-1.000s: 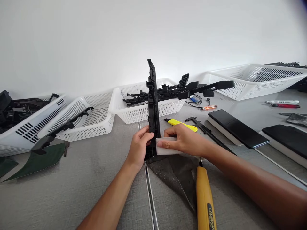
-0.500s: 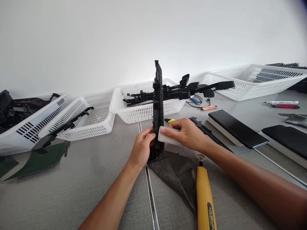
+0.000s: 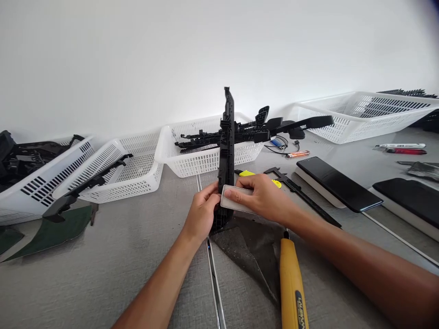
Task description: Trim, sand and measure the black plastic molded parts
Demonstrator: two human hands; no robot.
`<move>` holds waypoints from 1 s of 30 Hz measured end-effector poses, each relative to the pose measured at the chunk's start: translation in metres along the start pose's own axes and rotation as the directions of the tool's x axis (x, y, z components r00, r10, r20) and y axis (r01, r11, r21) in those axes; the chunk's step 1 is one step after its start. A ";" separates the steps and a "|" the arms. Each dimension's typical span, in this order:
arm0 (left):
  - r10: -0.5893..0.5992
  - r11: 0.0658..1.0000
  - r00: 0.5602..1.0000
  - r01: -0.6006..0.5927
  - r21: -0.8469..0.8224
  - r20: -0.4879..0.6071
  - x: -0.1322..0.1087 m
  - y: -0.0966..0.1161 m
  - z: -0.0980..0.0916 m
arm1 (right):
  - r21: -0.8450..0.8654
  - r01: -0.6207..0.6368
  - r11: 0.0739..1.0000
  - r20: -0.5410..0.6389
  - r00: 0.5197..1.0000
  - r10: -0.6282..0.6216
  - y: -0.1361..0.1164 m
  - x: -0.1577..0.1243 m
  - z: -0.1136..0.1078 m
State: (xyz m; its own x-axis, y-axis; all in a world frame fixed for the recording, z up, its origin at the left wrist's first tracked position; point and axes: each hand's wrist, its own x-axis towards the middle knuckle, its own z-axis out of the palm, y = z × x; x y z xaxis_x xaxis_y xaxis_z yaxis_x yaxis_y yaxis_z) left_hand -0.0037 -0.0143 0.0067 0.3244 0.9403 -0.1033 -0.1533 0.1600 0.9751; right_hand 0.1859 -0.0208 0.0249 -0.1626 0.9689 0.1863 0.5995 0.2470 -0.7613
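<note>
My left hand (image 3: 203, 211) is closed around the lower part of a long black plastic trim piece (image 3: 227, 151), which stands upright with its ribbed, clipped side showing. Between the fingers and thumb of my right hand (image 3: 265, 194) is a flat, whitish rectangular block (image 3: 236, 199). The block lies across the lower part of the trim piece, close to my left thumb; whether its face touches the plastic is hidden. Below both hands a dark, creased sheet (image 3: 254, 256) lies on the grey table, under the trim's lower end.
A yellow rotary tool (image 3: 291, 278) lies beside the sheet. Past my right hand are a black caliper (image 3: 305, 196), a yellow cutter (image 3: 247, 173) and a phone (image 3: 339, 183) on a white block. A white basket (image 3: 192, 164) of black parts stands behind; more baskets flank it.
My right hand has moved slightly down and left with the whitish block, uncovering more of the caliper and yellow cutter. My left hand keeps its hold on the trim piece.
</note>
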 end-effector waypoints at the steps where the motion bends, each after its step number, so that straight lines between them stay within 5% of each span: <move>1: -0.002 1.000 1.000 0.002 -0.002 0.007 0.000 0.000 0.000 | -0.004 -0.005 1.000 0.008 1.000 0.005 0.000 0.000 0.000; 25: -0.020 1.000 1.000 0.020 -0.023 0.012 0.001 0.000 -0.003 | 0.036 -0.078 0.996 -0.013 0.997 0.078 0.007 0.004 -0.006; 30: 0.016 0.998 0.999 -0.018 -0.059 -0.037 -0.001 0.003 -0.003 | 0.051 -0.023 0.998 0.190 0.982 0.013 0.008 0.004 -0.010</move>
State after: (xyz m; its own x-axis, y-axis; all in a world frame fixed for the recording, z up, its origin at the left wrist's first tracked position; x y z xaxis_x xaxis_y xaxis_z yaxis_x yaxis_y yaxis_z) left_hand -0.0076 -0.0134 0.0094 0.2868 0.9533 -0.0951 -0.2142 0.1605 0.9635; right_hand 0.1974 -0.0150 0.0260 -0.3005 0.9522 0.0548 0.5626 0.2233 -0.7960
